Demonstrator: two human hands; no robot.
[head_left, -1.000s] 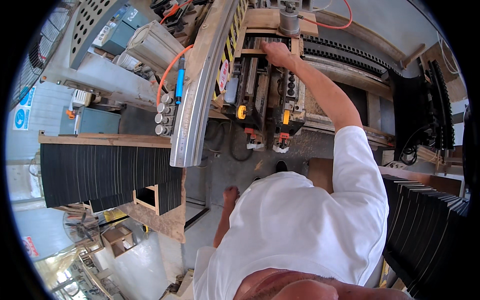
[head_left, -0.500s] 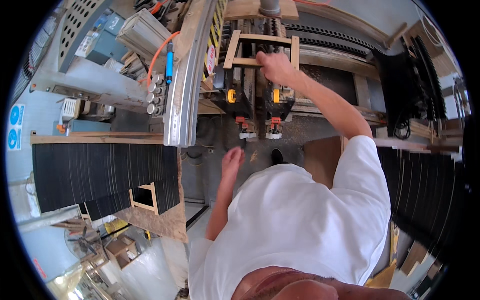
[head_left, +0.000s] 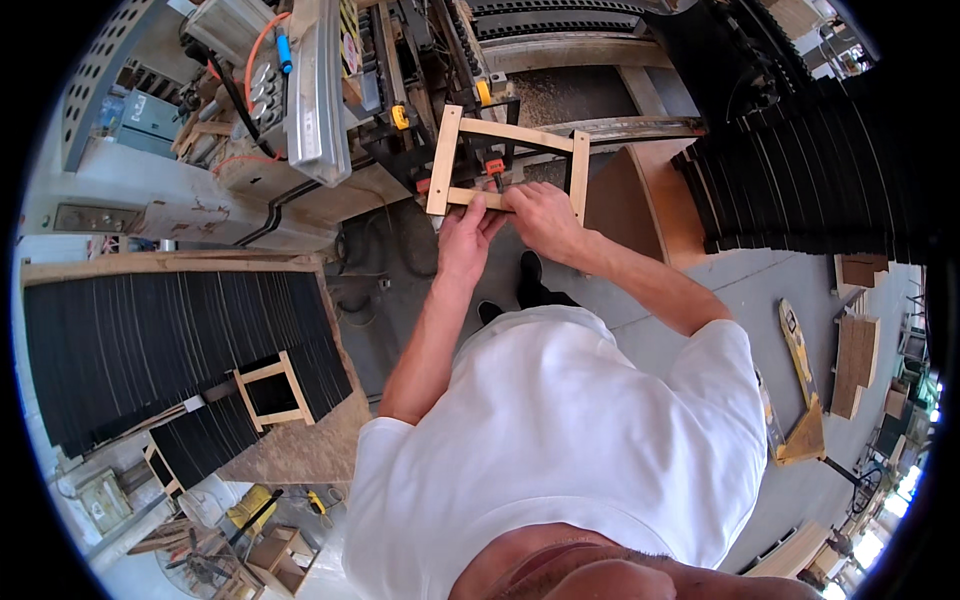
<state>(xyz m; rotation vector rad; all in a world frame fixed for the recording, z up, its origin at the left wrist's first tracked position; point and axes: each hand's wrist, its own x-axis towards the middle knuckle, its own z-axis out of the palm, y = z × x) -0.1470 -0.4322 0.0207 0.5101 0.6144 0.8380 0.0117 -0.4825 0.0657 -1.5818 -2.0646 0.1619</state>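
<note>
Grip: both hands are closing on the near rail of a rectangular wooden frame (head_left: 505, 160); the left hand (head_left: 463, 232) is pinching the rail from below, and the right hand (head_left: 540, 215) is clenching around it just beside the left, the two hands nearly touching.
Frame position: it is being held out in front of the chest, tilted, over the floor and right at the edge of the woodworking machine (head_left: 420, 80); its far rail is sitting close to the machine's clamps and yellow knobs.
Small part: an orange and black piece (head_left: 494, 168) is showing just inside the near rail, above the knuckles; I cannot tell whether it is fixed to the frame or belongs to the machine behind.
Risk of racking: all the support is coming from one rail, so the far corners are hanging free; a twist of the wrists is likely to be straining the joints.
Risk of snagging: the far side is lying close to the machine's projecting parts, and a careless swing could be catching it there.
Risk of dropping: both hands are crowding one short stretch, so balance is looking poor if one grip is loosened.
Surroundings: dark slatted stacks (head_left: 150, 340) are lying to the left with another wooden frame (head_left: 272, 390) resting on them, well apart from the hands; more dark stacks (head_left: 800, 170) are standing to the right.
</note>
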